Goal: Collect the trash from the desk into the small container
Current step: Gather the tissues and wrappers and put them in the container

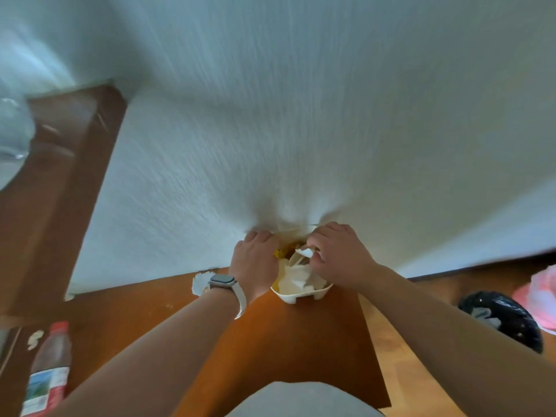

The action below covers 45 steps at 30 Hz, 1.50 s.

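A small white container (296, 295) stands on the brown desk (288, 341) against the white wall. It holds crumpled white paper (296, 278) and some yellow and brown scraps (285, 249). My left hand (255, 260), with a watch on its wrist, grips the container's left rim. My right hand (340, 254) is over the container's right side, fingers pinched on a piece of white paper (305, 252). Another crumpled white paper (200, 284) lies on the desk just left of my left wrist. A small white scrap (34, 338) lies at the far left.
A plastic bottle (48, 371) with a red cap and label lies at the lower left. A brown wooden post (60, 182) rises at the left. On the floor to the right sit a black bag-lined bin (505, 317) and something pink (538, 296).
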{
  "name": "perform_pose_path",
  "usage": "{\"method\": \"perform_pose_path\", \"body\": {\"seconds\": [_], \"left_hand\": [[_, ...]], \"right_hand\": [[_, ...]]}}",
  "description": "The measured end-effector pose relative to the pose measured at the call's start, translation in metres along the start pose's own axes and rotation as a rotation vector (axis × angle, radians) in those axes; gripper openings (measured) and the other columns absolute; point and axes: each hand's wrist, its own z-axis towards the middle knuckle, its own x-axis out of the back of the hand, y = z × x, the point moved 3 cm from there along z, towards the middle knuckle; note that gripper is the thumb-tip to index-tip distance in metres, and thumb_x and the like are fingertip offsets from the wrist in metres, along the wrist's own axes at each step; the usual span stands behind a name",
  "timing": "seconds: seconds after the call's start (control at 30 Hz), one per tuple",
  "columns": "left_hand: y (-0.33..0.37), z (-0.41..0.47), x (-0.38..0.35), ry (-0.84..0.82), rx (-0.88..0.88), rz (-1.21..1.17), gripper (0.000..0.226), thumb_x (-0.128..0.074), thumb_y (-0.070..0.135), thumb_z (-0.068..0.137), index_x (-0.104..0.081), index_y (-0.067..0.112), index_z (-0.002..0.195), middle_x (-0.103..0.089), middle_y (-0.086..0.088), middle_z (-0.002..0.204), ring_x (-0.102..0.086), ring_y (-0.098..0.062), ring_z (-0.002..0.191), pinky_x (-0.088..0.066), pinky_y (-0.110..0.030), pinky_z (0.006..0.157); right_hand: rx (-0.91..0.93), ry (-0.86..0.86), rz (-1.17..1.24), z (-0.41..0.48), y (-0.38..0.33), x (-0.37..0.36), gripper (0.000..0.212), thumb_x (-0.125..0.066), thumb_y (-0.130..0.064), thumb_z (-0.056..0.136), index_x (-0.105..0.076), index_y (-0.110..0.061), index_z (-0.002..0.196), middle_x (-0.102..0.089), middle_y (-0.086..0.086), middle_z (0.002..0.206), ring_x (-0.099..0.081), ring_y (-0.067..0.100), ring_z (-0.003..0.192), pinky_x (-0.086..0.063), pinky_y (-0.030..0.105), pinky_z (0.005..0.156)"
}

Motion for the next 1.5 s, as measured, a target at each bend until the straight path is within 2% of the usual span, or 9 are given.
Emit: {"method": "perform_pose_path", "body": {"seconds": [0.33,0.57,0.67,0.83,1.03,1.17,1.27,1.37,1.5], "left_hand": [[-0.024,-0.036,0.007,0.073,-0.026,-0.154,0.033,-0.058,0.028,0.095,-0.062,0.021,0.127,-0.055,0.002,0.139,-0.046,-0.021,0.131,-0.040,-0.041,0.107],[-0.074,-0.079,0.002,-0.018,0.048,-0.071,0.044,-0.047,0.037,0.100,-0.046,0.025,0.142,-0.044,0.006,0.150,-0.036,-0.016,0.140,-0.032,-0.038,0.114],[-0.104,-0.099,-0.007,-0.078,0.098,-0.046,0.049,-0.048,0.036,0.100,-0.039,0.025,0.146,-0.040,0.005,0.152,-0.034,-0.016,0.141,-0.031,-0.038,0.115],[-0.153,-0.117,-0.022,-0.130,0.182,-0.059,0.047,-0.050,0.032,0.098,-0.043,0.023,0.144,-0.045,0.005,0.149,-0.039,-0.018,0.137,-0.036,-0.036,0.110],[-0.204,-0.114,-0.046,-0.273,0.272,-0.140,0.051,-0.048,0.024,0.097,-0.039,0.025,0.147,-0.040,0.004,0.151,-0.043,-0.022,0.133,-0.046,-0.040,0.102],[-0.219,-0.113,-0.058,-0.224,0.327,-0.198,0.050,-0.055,0.039,0.093,-0.046,0.026,0.141,-0.051,0.002,0.138,-0.054,-0.022,0.119,-0.053,-0.043,0.091],[-0.217,-0.116,-0.074,-0.224,0.320,-0.171,0.047,-0.060,0.048,0.091,-0.051,0.026,0.132,-0.058,0.002,0.123,-0.058,-0.019,0.106,-0.055,-0.037,0.084],[-0.219,-0.112,-0.087,-0.205,0.263,-0.139,0.035,-0.059,0.047,0.093,-0.056,0.026,0.121,-0.055,0.003,0.104,-0.054,-0.017,0.092,-0.053,-0.033,0.077],[-0.227,-0.113,-0.096,-0.140,0.221,-0.173,0.028,-0.056,0.036,0.096,-0.058,0.028,0.122,-0.054,0.005,0.099,-0.053,-0.015,0.088,-0.054,-0.031,0.076]], "right_hand": [[0.056,0.068,0.027,-0.003,-0.026,-0.008,0.026,-0.049,-0.027,0.074,-0.066,-0.017,0.089,-0.066,-0.002,0.092,-0.056,0.023,0.093,-0.039,0.037,0.090],[0.163,-0.052,-0.030,-0.012,-0.080,-0.016,0.047,-0.035,-0.044,0.084,-0.064,-0.018,0.109,-0.064,-0.001,0.109,-0.054,0.023,0.108,-0.037,0.042,0.101],[0.224,-0.029,-0.034,-0.016,-0.105,-0.028,0.039,-0.044,-0.040,0.087,-0.063,-0.017,0.112,-0.063,-0.002,0.112,-0.056,0.023,0.107,-0.038,0.041,0.100],[0.308,-0.037,-0.018,-0.016,-0.147,-0.054,0.037,-0.051,-0.035,0.088,-0.061,-0.016,0.117,-0.062,-0.001,0.117,-0.054,0.020,0.112,-0.039,0.037,0.101],[0.337,-0.212,-0.086,-0.007,-0.187,-0.101,0.036,-0.047,-0.035,0.091,-0.057,-0.015,0.120,-0.058,0.000,0.119,-0.052,0.021,0.113,-0.041,0.040,0.100],[0.311,-0.258,-0.138,0.008,-0.197,-0.124,0.037,-0.046,-0.034,0.092,-0.056,-0.015,0.123,-0.056,0.002,0.122,-0.051,0.021,0.114,-0.042,0.038,0.098],[0.260,-0.256,-0.163,0.021,-0.196,-0.140,0.036,-0.046,-0.032,0.092,-0.056,-0.015,0.122,-0.057,0.003,0.120,-0.052,0.021,0.110,-0.044,0.035,0.093],[0.244,-0.247,-0.186,0.034,-0.197,-0.155,0.034,-0.047,-0.030,0.090,-0.058,-0.014,0.118,-0.057,0.003,0.113,-0.053,0.021,0.103,-0.043,0.032,0.084],[0.218,-0.215,-0.177,0.052,-0.208,-0.168,0.031,-0.050,-0.028,0.090,-0.057,-0.015,0.117,-0.057,0.002,0.112,-0.053,0.020,0.101,-0.047,0.032,0.081]]}}
